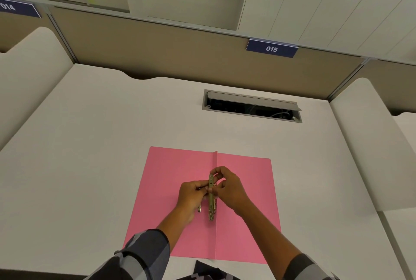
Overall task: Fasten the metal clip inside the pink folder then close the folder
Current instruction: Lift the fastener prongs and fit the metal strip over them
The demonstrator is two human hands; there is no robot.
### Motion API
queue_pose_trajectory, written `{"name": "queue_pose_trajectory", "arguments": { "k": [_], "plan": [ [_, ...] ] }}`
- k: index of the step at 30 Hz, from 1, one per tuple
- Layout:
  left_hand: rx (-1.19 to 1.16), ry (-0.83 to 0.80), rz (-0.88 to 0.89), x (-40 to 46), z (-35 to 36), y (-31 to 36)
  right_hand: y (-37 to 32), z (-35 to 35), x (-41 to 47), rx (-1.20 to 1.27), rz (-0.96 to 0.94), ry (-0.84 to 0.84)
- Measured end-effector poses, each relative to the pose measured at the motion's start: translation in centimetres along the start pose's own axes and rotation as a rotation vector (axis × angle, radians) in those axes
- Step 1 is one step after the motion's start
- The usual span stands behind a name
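Note:
The pink folder lies open and flat on the white desk, its centre fold running away from me. A brass-coloured metal clip stands along that fold. My left hand pinches the clip from the left at its middle, and another small metal piece pokes out under that hand. My right hand grips the clip's upper part from the right, fingers curled over its top end. Both hands hide the clip's middle.
The white desk has an open cable hatch behind the folder at right. Beige partition panels stand at the back with a blue "015" label. Raised white dividers flank the desk at left and right.

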State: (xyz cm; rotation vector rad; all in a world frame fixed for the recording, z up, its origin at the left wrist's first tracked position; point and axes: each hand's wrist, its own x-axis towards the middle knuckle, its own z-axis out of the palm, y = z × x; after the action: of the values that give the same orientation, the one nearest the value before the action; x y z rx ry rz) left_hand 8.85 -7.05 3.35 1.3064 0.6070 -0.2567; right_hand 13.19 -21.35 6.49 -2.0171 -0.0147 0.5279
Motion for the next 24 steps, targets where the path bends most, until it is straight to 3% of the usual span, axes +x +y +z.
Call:
{"name": "queue_pose_trajectory", "arguments": {
  "k": [24],
  "plan": [
    [-0.112, -0.040, -0.072, 0.45, 0.24, -0.04, 0.16, -0.09, 0.14, -0.030, 0.004, 0.032]
  ]
}}
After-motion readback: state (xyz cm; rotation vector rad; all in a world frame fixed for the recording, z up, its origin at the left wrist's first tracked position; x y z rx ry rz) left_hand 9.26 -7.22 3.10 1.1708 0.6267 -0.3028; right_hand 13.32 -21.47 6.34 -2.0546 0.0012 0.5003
